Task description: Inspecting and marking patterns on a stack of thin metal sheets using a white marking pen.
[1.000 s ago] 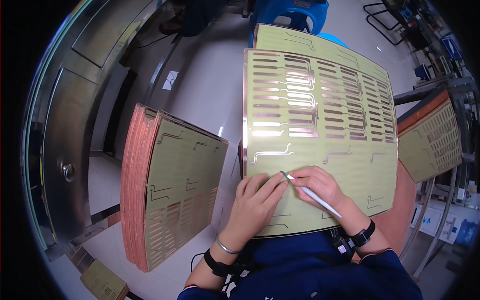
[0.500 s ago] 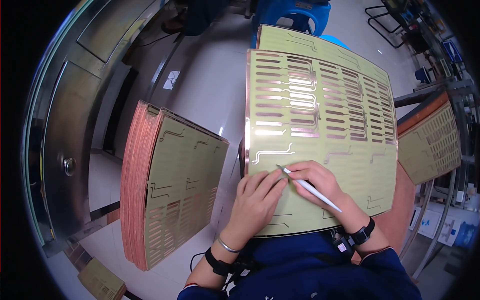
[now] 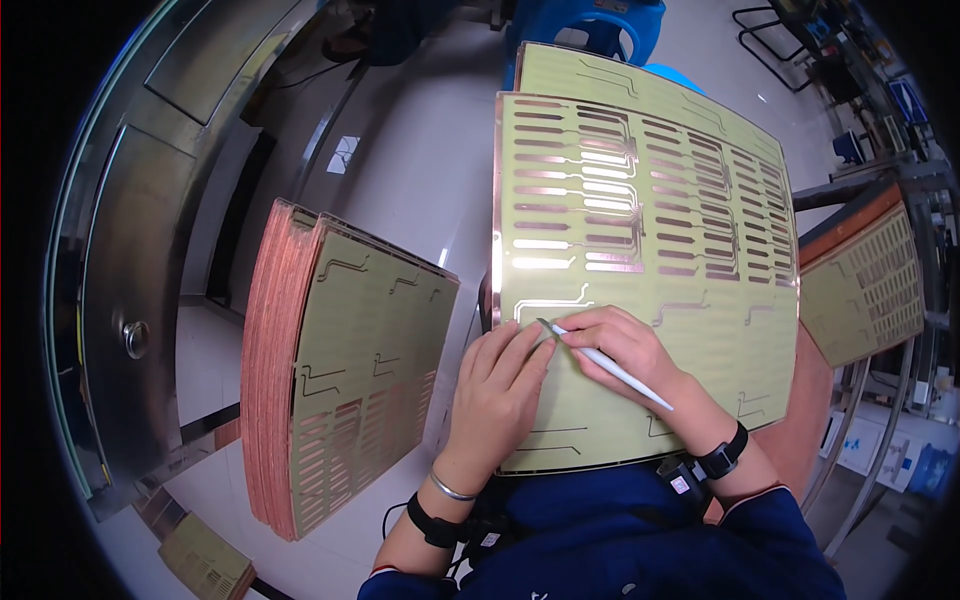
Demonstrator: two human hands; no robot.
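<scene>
A large pale-green circuit board panel (image 3: 680, 345) with copper traces leans in front of me, its lower edge at my lap. In my right hand (image 3: 622, 345) is a slim white-handled craft knife (image 3: 625, 378), gripped like a pen. Its dark, narrow blade points left and meets the panel just below a bright, stepped copper trace (image 3: 550, 300). Right beside the blade, my left hand (image 3: 498, 390) rests on the panel with fingers bent and slightly apart. Those fingertips hide the surface under them; no object shows in that hand.
A thick stack of similar panels (image 3: 375, 330) with copper-coloured edges stands on the floor to the left. Another panel (image 3: 560, 70) sits behind mine. More panels (image 3: 865, 290) lean at the right. A metal cabinet (image 3: 140, 270) is far left, a blue stool (image 3: 640, 25) at the back.
Both hands and the knife have shifted a little left and away from me along the panel, bringing the blade closer to the stepped trace. The grip on the knife is unchanged.
</scene>
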